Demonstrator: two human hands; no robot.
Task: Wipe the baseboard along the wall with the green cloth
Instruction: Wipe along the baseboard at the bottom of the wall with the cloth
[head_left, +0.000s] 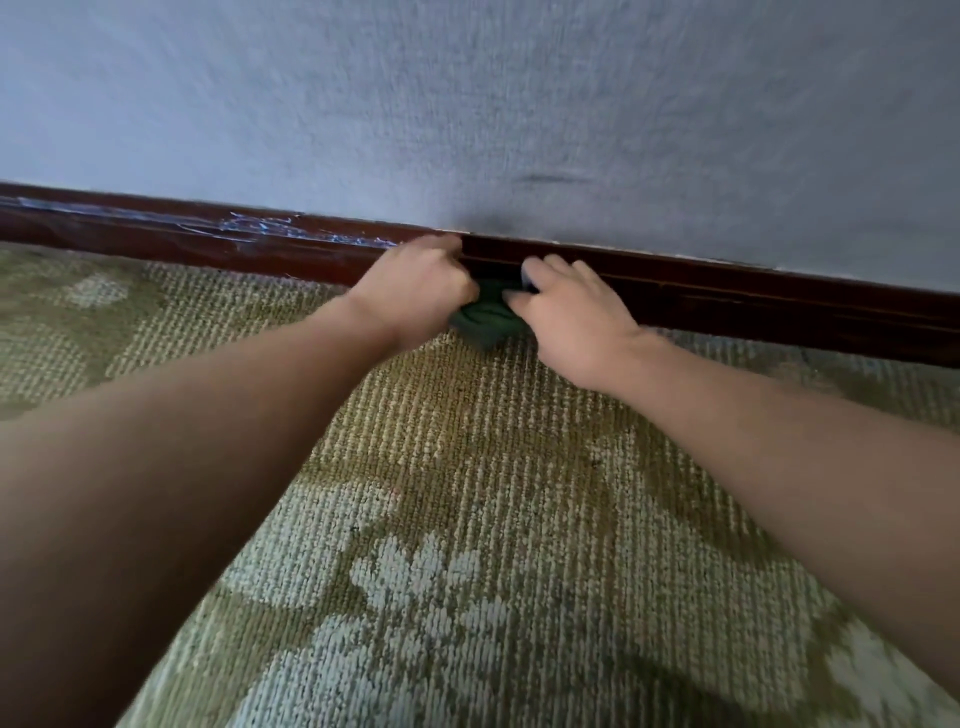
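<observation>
Carpet (467, 467) — olive floral | baseboard (727, 301) — dark, scuffed | wall (467, 104) grey | green cloth (485, 318) held

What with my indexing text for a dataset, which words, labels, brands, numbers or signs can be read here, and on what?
None: no text shows on the wall, baseboard, cloth or carpet.
The pale streaks on the baseboard are marks, not letters.
</observation>
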